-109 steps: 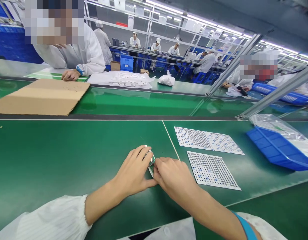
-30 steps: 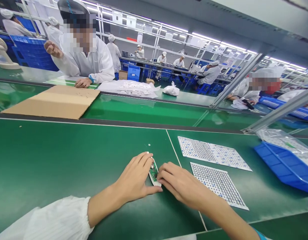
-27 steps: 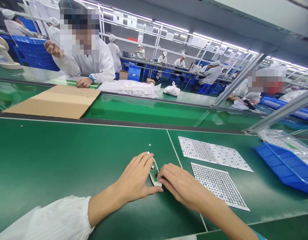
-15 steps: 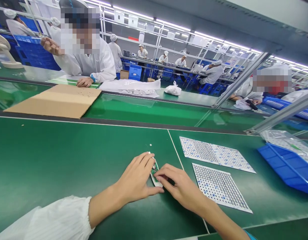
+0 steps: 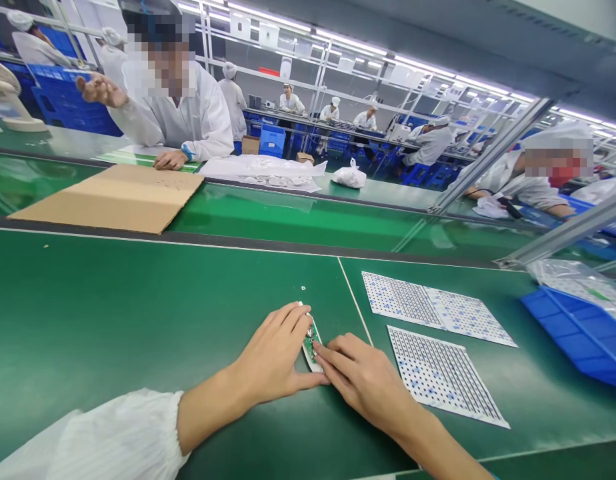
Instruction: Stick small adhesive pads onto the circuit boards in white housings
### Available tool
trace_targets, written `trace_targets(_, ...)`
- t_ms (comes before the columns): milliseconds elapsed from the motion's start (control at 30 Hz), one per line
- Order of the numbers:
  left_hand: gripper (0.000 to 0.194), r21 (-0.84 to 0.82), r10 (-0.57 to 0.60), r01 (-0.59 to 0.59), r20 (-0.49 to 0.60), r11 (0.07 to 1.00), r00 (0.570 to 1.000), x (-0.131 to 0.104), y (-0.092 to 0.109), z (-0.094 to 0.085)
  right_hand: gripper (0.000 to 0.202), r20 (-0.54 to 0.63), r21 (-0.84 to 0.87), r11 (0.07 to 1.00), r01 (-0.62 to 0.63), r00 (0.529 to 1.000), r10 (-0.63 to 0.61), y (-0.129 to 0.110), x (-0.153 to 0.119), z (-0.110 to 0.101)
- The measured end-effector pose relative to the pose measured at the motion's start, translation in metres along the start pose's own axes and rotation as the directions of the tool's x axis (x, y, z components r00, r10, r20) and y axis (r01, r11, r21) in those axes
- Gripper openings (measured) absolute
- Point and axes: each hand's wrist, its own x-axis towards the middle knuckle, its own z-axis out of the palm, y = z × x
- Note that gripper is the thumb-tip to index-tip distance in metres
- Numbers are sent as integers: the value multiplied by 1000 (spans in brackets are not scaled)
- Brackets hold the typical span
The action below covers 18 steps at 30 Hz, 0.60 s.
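Observation:
A narrow white plastic casing (image 5: 315, 367) with a small green circuit board (image 5: 309, 343) in it lies on the green bench. My left hand (image 5: 275, 350) is closed around its left side, fingers over the far end and thumb by the near end. From the right, my right hand (image 5: 365, 373) presses a fingertip on the lower part of the board. Its fingers are held close together, and its thumb is mostly hidden. A shiny round metal part shows on the board near my left fingertips. Whether a tiny piece sits under my right fingertip cannot be seen.
Two dotted sticker sheets (image 5: 438, 300) lie to the right, before a blue bin (image 5: 578, 340) with clear plastic bags. A tiny white piece (image 5: 303, 288) rests beyond the casing. Cardboard (image 5: 108, 200) lies across the far ledge. A co-worker (image 5: 203, 113) leans there opposite.
My right hand has changed from a pinch over the board to a fingertip pressed on it, its fingers flatter. My left hand keeps its hold. The view has shifted slightly.

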Motion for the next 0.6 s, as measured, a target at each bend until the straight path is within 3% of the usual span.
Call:
trace_targets(200,69,-2,2,-2,-8,1000,1000,0,-1,1,28,-29,135,987,-83,996,87,-2,3,-3)
trace_targets(433,64,-15,-2,2,-19,1000,1000,1,0,1,32,-105,100,982,-158,980,169,-9,2,4)
trace_targets(600,63,-21,-2,2,-6,1000,1000,1,1,-1,9,-58,187,954,-233,967,247,-12,8,-3)
